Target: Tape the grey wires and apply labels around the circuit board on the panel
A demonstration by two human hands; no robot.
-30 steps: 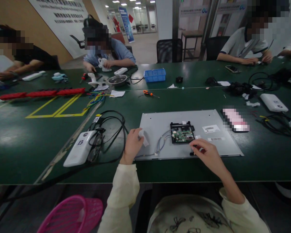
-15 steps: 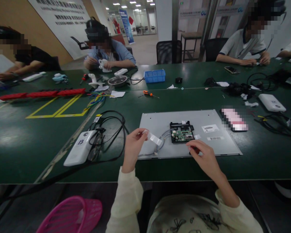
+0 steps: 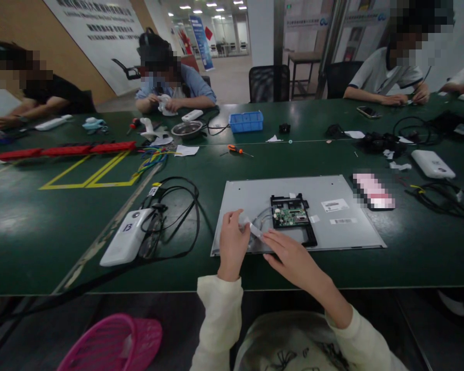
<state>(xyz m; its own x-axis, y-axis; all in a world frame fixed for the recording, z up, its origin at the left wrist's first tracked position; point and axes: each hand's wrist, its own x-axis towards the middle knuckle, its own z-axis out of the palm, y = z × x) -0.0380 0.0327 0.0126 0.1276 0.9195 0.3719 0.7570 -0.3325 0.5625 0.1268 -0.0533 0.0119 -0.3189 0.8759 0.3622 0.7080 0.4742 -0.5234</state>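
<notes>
A pale, translucent strip (image 3: 255,230) spans between my two hands above the left part of a grey metal panel (image 3: 348,234). My left hand (image 3: 234,239) pinches the strip's left end. At its right end, the fingertips of my right hand (image 3: 292,255) touch the strip, with the thumb apart from the fingers. On the panel lies a black bracket (image 3: 312,236) with a green circuit board (image 3: 291,216). Grey cables (image 3: 263,212) run left from the board, partly hidden behind the strip and my hands. White labels (image 3: 334,205) are on the panel's right side.
A white power bank (image 3: 126,237) with coiled black cables lies left of the panel, and a phone (image 3: 373,190) lies at its right. Further back are an orange screwdriver (image 3: 235,149), a blue basket (image 3: 246,122) and a metal bowl (image 3: 187,129). Other people sit across the table.
My right hand has moved left, from beside the bracket to the strip, uncovering the bracket's lower part. My left hand has shifted right and turned more upright, still with the strip.
</notes>
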